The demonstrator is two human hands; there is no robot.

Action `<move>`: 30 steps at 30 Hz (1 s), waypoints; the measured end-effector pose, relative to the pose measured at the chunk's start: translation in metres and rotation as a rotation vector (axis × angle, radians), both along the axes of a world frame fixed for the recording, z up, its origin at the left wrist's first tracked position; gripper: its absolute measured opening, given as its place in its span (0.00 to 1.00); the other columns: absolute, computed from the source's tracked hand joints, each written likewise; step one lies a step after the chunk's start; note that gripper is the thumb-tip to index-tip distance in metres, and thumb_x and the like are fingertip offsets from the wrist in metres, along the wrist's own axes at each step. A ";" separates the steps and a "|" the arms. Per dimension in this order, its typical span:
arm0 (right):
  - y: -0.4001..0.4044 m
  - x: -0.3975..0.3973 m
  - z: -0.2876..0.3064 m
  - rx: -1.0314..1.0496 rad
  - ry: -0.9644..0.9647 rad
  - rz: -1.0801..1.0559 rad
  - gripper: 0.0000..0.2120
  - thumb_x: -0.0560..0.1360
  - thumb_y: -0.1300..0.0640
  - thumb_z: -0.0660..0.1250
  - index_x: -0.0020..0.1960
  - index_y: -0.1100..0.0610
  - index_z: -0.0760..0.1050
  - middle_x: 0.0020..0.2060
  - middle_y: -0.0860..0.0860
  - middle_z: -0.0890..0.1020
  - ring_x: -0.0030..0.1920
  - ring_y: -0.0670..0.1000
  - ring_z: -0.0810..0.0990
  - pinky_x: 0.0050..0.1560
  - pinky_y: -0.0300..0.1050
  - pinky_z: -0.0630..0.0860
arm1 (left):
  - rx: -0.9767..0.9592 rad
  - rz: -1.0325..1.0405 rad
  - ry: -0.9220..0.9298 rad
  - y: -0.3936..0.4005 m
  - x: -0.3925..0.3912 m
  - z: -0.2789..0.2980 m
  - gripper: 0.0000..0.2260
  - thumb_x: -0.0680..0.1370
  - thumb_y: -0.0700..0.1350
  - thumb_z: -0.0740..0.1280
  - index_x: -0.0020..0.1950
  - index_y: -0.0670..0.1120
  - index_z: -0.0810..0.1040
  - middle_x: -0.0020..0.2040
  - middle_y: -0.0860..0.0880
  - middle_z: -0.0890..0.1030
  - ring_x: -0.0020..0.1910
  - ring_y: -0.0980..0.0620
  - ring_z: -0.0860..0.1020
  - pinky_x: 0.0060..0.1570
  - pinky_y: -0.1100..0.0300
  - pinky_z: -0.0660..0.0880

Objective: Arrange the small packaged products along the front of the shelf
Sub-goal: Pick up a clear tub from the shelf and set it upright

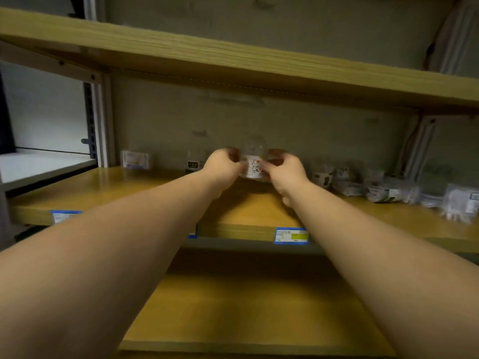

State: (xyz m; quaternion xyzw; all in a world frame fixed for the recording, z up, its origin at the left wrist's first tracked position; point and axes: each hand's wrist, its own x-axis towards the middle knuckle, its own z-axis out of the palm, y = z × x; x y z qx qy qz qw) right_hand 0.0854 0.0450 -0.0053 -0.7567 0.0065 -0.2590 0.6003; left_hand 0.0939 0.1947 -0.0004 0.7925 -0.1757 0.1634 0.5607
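- Both hands reach deep over the wooden middle shelf (108, 193): the left hand (223, 164) and right hand (283, 168) curl round one small clear-domed package with a cartoon label (253, 164), held well back from the blue price tag (291, 236) on the shelf's front edge.
- Nothing stands at that edge near the tag yet.
- Left to bring forward, I judge: the held package, a flat white packet (135, 159) far behind and left of the tag, and the blurred heap of clear packets (383, 189) behind and right of it.

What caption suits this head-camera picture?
Both hands, left and right, grip a clear domed package on the wooden shelf.
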 end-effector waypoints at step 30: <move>-0.074 0.015 -0.010 -0.194 0.317 -0.054 0.15 0.72 0.62 0.73 0.58 0.60 0.77 0.54 0.59 0.83 0.52 0.59 0.83 0.57 0.57 0.80 | 0.170 -0.146 0.260 -0.033 0.026 -0.007 0.14 0.78 0.56 0.67 0.58 0.49 0.77 0.64 0.44 0.79 0.61 0.44 0.78 0.65 0.48 0.74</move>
